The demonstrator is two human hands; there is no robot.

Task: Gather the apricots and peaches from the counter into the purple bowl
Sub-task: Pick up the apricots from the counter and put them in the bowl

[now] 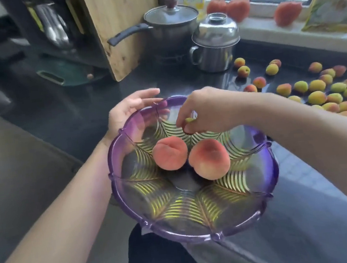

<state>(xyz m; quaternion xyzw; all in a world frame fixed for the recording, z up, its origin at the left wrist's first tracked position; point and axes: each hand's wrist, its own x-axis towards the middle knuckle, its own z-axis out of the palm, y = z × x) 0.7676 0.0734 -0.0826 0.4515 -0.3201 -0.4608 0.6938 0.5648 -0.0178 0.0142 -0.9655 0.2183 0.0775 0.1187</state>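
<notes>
The clear purple bowl [201, 232] with a gold leaf pattern fills the middle of the view, held up off the dark counter. My left hand [127, 112] grips its far left rim from below. Two peaches [169, 153] [209, 159] lie side by side in it. My right hand [204, 110] hovers over the bowl's far side, its fingers closed on a small yellow-green apricot [189, 120] that is mostly hidden. Several apricots [318, 97] are scattered on the counter to the right. Three more peaches [238, 8] sit on the window sill.
A steel mug with a domed lid [214, 44] and a lidded saucepan [171, 21] stand behind the bowl. A wooden cutting board [117, 29] leans at the back left. A yellow packet [333, 0] rests on the sill at right.
</notes>
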